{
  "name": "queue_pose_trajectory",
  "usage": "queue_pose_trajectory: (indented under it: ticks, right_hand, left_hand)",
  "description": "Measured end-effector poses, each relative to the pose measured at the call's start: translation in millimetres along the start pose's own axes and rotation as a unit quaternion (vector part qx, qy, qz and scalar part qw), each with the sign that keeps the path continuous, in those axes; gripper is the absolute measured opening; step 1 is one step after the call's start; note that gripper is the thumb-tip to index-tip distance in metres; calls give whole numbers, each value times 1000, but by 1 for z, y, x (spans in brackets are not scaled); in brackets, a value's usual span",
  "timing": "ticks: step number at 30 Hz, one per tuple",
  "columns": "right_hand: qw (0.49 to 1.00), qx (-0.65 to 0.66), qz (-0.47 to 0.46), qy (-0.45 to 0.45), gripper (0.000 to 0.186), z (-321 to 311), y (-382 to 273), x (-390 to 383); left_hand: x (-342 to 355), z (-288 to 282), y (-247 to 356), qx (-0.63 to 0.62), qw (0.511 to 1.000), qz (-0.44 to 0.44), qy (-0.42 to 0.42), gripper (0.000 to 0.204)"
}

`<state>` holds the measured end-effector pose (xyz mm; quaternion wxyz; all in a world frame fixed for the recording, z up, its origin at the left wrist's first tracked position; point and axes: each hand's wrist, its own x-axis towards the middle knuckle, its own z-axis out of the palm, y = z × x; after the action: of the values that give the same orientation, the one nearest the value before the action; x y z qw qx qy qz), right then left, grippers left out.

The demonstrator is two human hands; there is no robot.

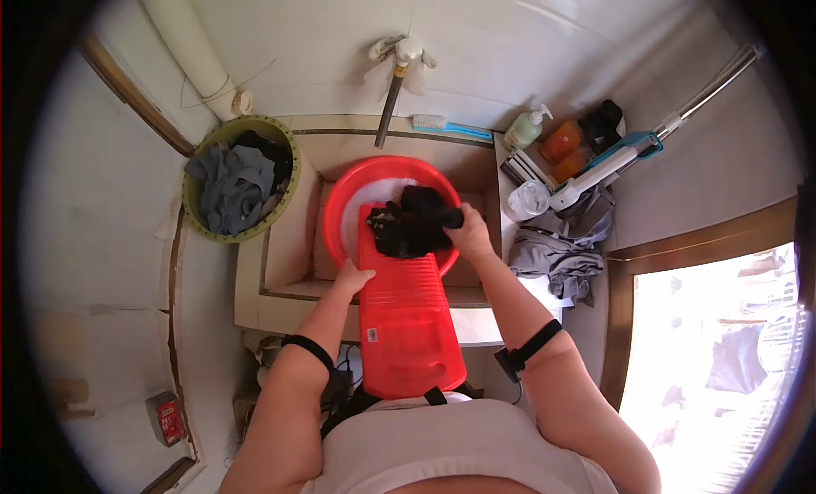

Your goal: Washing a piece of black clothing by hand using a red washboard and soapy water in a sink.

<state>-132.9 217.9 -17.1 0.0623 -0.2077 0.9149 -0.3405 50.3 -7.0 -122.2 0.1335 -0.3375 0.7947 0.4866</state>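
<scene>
A red plastic washboard (406, 324) slopes from near my body into a red basin (339, 184), which stands in a tiled sink and holds whitish, sudsy water. A bunched wet black cloth (416, 224) lies over the washboard's upper end. My right hand (470, 234) is closed on the right end of this cloth, at the basin's right rim. At the washboard's left edge is my left hand (353, 279), its thumb on the board and its other fingers largely hidden; it grips that edge.
Left of the sink, a green tub (289, 184) holds grey clothes (234, 188). A tap pipe (390, 111) hangs above the basin. A blue-handled brush (450, 127) lies on the back ledge. On the right stand a pump bottle (525, 128), a clear tub (528, 200) and grey cloth (552, 254).
</scene>
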Motion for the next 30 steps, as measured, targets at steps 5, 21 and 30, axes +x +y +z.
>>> queue_pose_trajectory:
  ticks: [5, 21, 30]
  right_hand:
    - [990, 131, -32, 34, 43, -68, -75, 29]
    - [931, 355, 90, -2, 41, -65, -106, 47]
    - [902, -212, 169, -335, 80, 171, 49, 25]
  left_hand:
    - [-23, 5, 29, -315, 930, -134, -132, 65]
    - [-15, -115, -24, -732, 608, -142, -274, 35]
    - [4, -131, 21, -850, 520, 11, -88, 33]
